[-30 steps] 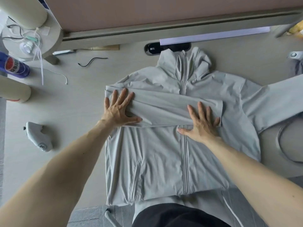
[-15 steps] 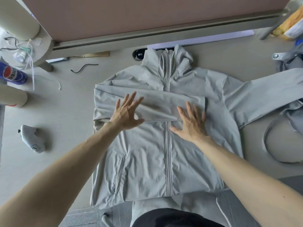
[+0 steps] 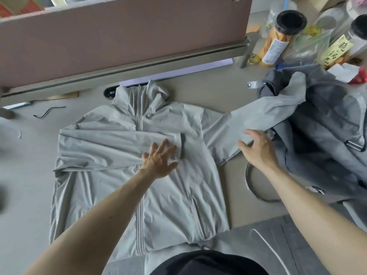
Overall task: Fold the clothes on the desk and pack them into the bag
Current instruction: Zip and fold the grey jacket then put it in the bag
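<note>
Edges first: the beige desk top [image 3: 25, 175] has bare room left of the garment and a narrower bare strip between the garment body and the bag. A pink-brown partition panel [image 3: 119, 36] closes off the far side. The near desk edge shows at lower right, and the jacket hem lies right at it. A short black cable scrap [image 3: 48, 112] lies far left, well apart from everything.

Containers: a dark grey fabric bag [image 3: 327, 135] slumps at the right, and its grey strap loop [image 3: 252, 185] trails onto the desk. We cannot tell what is inside the bag. Beyond it stands a clear jar with a black lid [image 3: 278, 40] holding something yellow-orange.

The task thing is a pale grey zip-front jacket [image 3: 168, 195], front up, collar toward the partition. One sleeve, the folded sleeve [image 3: 119, 143], lies across the chest. The other, the outstretched sleeve [image 3: 258, 116], runs right, with its cuff end draped on the bag.

The left hand [image 3: 158, 159] lies flat with fingers spread and straight, pressing the folded sleeve's cuff end just right of the zip. The right hand [image 3: 258, 151] is at the outstretched sleeve's near edge, fingers half curved over the cloth, thumb apart below. It is blurred, so we cannot tell whether it pinches the cloth or only touches it.
</note>
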Demonstrator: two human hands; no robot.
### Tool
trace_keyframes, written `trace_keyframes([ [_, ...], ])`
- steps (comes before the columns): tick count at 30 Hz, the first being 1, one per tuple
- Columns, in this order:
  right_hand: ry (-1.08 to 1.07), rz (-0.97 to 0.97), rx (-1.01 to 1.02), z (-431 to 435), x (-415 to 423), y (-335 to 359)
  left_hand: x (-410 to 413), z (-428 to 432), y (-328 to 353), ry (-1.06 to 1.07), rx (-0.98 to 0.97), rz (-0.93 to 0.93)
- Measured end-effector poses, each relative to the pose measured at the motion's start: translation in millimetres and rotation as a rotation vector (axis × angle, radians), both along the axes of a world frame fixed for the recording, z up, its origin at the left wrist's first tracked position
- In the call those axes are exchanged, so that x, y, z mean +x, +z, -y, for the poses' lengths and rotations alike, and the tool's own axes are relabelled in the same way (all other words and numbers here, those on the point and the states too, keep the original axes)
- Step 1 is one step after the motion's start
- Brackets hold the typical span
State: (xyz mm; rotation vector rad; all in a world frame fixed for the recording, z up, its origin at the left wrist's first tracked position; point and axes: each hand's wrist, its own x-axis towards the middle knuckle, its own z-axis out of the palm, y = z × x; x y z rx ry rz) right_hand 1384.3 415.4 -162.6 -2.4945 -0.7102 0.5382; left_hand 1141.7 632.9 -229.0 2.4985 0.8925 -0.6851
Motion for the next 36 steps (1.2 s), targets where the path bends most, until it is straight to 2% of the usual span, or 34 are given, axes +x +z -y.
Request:
trace_keyframes([
  [4, -0.42, -0.111, 0.151, 23.8, 79.7, 26.1, 31.4, 12.9, 9.4, 0.128, 0.031, -0.012],
  [7, -0.756, -0.367, 0.38, 32.1, 127.9, 37.1, 59.6, 26.8, 18.0, 0.125, -0.006, 0.114],
  [10, -0.873, -0.572, 0.412, 42.7, 168.7, 37.5, 90.2, 49.7, 28.1, 0.057, -0.113, 0.215],
  [14, -0.809, -0.875, 0.434, 51.4, 197.2, 19.0, 125.0, 79.0, 47.5, -0.034, -0.205, 0.214],
  [17, -0.75, -0.955, 0.498, 45.8, 203.6, 8.8, 143.6, 86.9, 57.7, -0.059, -0.219, 0.234],
  [22, -0.694, -0.986, 0.566, 30.0, 203.5, -2.5, 185.1, 85.2, 82.5, -0.13, -0.219, 0.218],
  [27, -0.677, -0.849, 0.717, 18.6, 202.3, 12.3, 248.4, 84.8, 107.9, -0.102, -0.221, 0.359],
  [33, -0.397, -0.878, 0.936, 20.8, 164.0, 60.3, 321.0, 102.3, 135.3, -0.184, -0.143, 0.53],
  [36, -0.349, -0.955, 1.086, 26.1, 152.5, 73.0, 338.7, 110.7, 135.6, -0.168, -0.137, 0.598],
])
